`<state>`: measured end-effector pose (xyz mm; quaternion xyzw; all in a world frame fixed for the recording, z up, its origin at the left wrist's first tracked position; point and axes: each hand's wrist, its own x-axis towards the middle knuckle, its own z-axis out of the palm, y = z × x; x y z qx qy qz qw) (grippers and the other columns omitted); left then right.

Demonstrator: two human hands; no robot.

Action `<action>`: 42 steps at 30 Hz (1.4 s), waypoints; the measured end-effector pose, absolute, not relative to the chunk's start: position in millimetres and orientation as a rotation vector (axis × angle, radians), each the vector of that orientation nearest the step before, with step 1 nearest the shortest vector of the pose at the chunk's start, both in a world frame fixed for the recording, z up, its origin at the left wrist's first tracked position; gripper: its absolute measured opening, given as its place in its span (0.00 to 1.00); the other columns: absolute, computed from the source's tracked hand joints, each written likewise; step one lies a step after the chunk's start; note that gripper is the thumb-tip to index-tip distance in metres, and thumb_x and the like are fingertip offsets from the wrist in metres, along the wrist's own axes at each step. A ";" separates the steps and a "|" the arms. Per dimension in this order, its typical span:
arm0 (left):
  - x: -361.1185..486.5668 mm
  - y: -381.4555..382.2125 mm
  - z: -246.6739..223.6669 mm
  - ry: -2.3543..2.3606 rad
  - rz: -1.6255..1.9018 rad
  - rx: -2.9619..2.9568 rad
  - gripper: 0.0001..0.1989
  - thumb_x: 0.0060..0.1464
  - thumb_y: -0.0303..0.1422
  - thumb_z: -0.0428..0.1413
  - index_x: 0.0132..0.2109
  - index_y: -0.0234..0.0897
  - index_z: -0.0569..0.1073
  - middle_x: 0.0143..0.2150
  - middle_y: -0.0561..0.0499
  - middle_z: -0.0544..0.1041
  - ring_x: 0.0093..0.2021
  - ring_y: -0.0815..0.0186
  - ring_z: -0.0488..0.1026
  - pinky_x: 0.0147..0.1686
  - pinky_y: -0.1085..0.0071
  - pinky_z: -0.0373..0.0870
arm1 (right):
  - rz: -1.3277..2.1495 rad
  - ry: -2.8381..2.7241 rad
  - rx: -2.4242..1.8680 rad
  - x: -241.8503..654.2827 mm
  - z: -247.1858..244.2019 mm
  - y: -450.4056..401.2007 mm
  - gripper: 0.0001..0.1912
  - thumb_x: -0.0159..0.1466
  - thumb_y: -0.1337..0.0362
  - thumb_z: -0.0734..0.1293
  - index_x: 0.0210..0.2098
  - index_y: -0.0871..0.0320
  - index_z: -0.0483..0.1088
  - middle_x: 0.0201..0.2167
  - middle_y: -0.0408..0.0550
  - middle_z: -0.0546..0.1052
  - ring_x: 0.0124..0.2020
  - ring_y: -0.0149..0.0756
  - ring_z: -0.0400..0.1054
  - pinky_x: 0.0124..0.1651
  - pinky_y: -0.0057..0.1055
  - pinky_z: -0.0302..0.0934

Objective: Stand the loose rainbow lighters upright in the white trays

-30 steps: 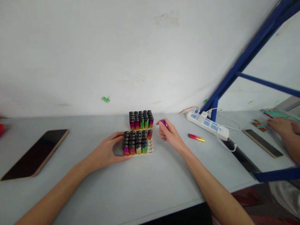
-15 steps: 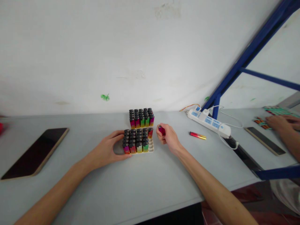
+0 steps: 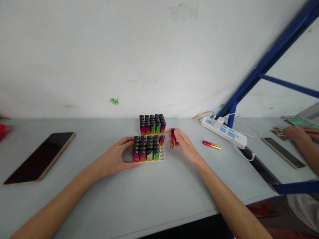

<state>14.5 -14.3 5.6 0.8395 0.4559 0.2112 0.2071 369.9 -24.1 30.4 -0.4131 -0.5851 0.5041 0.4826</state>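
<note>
My left hand (image 3: 115,157) is wrapped round the left end of a white tray (image 3: 162,154), thumb along the front and fingers behind. Upright lighters (image 3: 149,149) with black tops fill most of the tray. Its right column shows bare slots, with one red lighter (image 3: 161,140) at the back. Just right of the tray, my right hand (image 3: 184,144) holds a purple and gold lighter (image 3: 173,137) upright between thumb and fingers. Behind stands a second block of upright lighters (image 3: 153,124).
A red and gold lighter (image 3: 211,145) lies on the table at right, near a white power strip (image 3: 224,131) with cables. A dark phone-like slab (image 3: 40,157) lies at left. Beyond the blue metal frame (image 3: 249,86), another person's hands (image 3: 300,134) are near colourful items.
My right hand has turned the lighter so its side shows upright, and its fingers have loosened a little. My left hand stays at the tray. The view has shifted slightly.
</note>
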 end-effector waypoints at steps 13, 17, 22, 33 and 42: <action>15.9 -13.2 6.3 1.244 0.600 2.346 0.34 0.62 0.58 0.77 0.66 0.42 0.91 0.77 0.36 0.90 0.72 0.33 0.90 0.83 0.40 0.85 | 0.760 -1.856 -1.080 385.3 25.2 -32.1 0.22 0.85 0.37 0.76 0.50 0.49 0.87 0.41 0.49 0.91 0.41 0.48 0.85 0.54 0.42 0.80; 16.0 -13.7 5.4 1.248 0.606 2.346 0.35 0.63 0.59 0.76 0.66 0.39 0.91 0.77 0.35 0.90 0.72 0.34 0.90 0.83 0.40 0.84 | 0.758 -1.857 -1.068 383.6 18.4 -28.0 0.20 0.86 0.40 0.76 0.51 0.49 0.88 0.43 0.51 0.93 0.42 0.48 0.87 0.54 0.42 0.80; 14.4 -11.2 1.0 1.261 0.626 2.349 0.38 0.62 0.63 0.75 0.66 0.42 0.91 0.77 0.35 0.90 0.74 0.33 0.89 0.82 0.41 0.85 | 0.791 -1.919 -1.046 384.0 18.9 -25.8 0.22 0.85 0.37 0.78 0.51 0.48 0.89 0.41 0.49 0.91 0.39 0.46 0.83 0.53 0.41 0.81; 10.6 -6.5 -3.6 1.220 0.636 2.362 0.38 0.64 0.63 0.75 0.68 0.42 0.91 0.76 0.36 0.90 0.73 0.34 0.90 0.81 0.40 0.86 | 0.648 -2.067 -1.134 383.1 20.3 -20.3 0.26 0.87 0.35 0.77 0.47 0.50 0.90 0.44 0.52 0.91 0.38 0.44 0.78 0.48 0.38 0.72; 8.6 -1.9 -9.9 1.241 0.639 2.401 0.42 0.63 0.71 0.72 0.67 0.46 0.92 0.75 0.37 0.90 0.72 0.34 0.91 0.80 0.45 0.87 | 0.438 -2.010 -1.344 437.7 27.7 -22.4 0.33 0.90 0.38 0.71 0.35 0.51 0.82 0.33 0.49 0.84 0.36 0.45 0.75 0.47 0.40 0.67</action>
